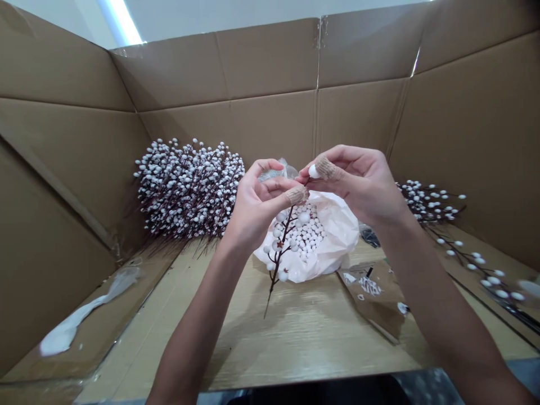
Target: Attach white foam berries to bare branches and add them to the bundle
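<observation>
My left hand (264, 202) is closed on the top of a dark twig (278, 260) that hangs down and carries several white foam berries. Its thumb tip is wrapped in tan tape. My right hand (358, 180) pinches one white foam ball (313, 171) between a taped thumb and a finger, right at the tip of the twig. Both hands hover above a white plastic bag (333, 236) full of loose white balls, which lies on the wooden table (295, 337).
A big heap of finished white-berry branches (189, 188) lies at the back left. More berry branches (439, 211) lie at the right. Tall cardboard walls (270, 95) ring the table. A brown paper packet (375, 298) and a white smear (80, 320) lie nearby.
</observation>
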`<state>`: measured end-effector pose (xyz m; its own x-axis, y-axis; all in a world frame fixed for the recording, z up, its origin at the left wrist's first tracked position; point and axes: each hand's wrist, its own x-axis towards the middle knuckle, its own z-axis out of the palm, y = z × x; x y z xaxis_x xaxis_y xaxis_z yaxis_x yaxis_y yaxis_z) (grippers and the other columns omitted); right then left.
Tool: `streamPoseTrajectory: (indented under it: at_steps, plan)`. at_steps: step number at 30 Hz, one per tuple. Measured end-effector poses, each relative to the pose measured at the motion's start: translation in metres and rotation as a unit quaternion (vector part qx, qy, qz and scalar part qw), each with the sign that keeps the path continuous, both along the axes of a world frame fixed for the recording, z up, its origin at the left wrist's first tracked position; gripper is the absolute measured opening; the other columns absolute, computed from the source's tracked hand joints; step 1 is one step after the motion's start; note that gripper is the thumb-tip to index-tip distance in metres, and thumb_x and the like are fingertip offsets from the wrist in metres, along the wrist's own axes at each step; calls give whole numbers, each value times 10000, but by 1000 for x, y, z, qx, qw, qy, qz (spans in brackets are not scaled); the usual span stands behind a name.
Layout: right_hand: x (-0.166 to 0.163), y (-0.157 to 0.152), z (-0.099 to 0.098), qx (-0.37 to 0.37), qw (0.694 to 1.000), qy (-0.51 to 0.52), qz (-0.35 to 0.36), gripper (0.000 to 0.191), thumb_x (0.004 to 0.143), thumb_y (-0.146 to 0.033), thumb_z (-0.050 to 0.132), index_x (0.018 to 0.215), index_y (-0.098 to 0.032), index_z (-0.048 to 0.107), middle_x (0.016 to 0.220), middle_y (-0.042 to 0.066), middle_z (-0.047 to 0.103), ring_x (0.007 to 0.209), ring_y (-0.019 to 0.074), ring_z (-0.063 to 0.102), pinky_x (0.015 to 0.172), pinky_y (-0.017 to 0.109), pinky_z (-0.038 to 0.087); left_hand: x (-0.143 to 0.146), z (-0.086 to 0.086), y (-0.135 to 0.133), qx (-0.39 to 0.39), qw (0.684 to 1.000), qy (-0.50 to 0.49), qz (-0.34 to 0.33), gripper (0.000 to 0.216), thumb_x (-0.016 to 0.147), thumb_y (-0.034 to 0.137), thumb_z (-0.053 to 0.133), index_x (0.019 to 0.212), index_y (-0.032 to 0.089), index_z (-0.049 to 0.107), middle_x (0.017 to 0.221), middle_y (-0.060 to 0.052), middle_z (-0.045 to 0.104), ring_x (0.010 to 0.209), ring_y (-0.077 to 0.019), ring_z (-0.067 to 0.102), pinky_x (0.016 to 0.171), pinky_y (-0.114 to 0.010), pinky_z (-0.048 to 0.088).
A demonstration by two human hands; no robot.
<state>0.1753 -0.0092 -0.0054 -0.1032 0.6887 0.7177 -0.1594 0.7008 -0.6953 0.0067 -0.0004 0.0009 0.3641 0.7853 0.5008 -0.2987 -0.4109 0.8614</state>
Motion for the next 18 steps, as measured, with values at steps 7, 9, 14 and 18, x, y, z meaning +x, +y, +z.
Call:
streamPoseTrajectory:
  at_steps: [7, 9, 14, 18]
  plan:
    - [-2, -3, 0, -4, 1000, -11, -12, 233, 743, -390, 742, 814, -176, 683, 820, 43, 709, 800, 181, 686, 760, 337, 596, 0, 0, -1, 1, 1000, -1, 0, 450, 616, 110, 737, 910, 209, 412, 668, 35, 638, 597, -120, 639, 604, -244, 522]
    - [-3, -4, 0, -10, 1000, -11, -22, 228, 738, -397, 743, 808, -186, 690, 826, 42, 709, 804, 185, 686, 756, 341, 596, 1, 0, -2, 0, 1000, -6, 7, 448, 611, 103, 738, 893, 212, 407, 661, 34, 637, 590, -125, 638, 606, -253, 521]
    - [-5, -4, -1, -19, 999, -9, -33, 236, 724, -413, 748, 807, -196, 701, 847, 50, 710, 810, 199, 687, 750, 360, 602, 1, 0, -4, 0, 1000, -21, 16, 456, 597, 85, 736, 861, 215, 388, 646, 32, 639, 570, -129, 636, 609, -268, 518]
    - [-6, -4, -2, -15, 999, -7, -35, 228, 732, -403, 745, 806, -191, 704, 856, 53, 707, 820, 195, 686, 758, 349, 600, 1, 0, -3, 7, 1000, -21, 16, 469, 594, 92, 735, 847, 221, 362, 641, 34, 648, 561, -128, 635, 591, -261, 515]
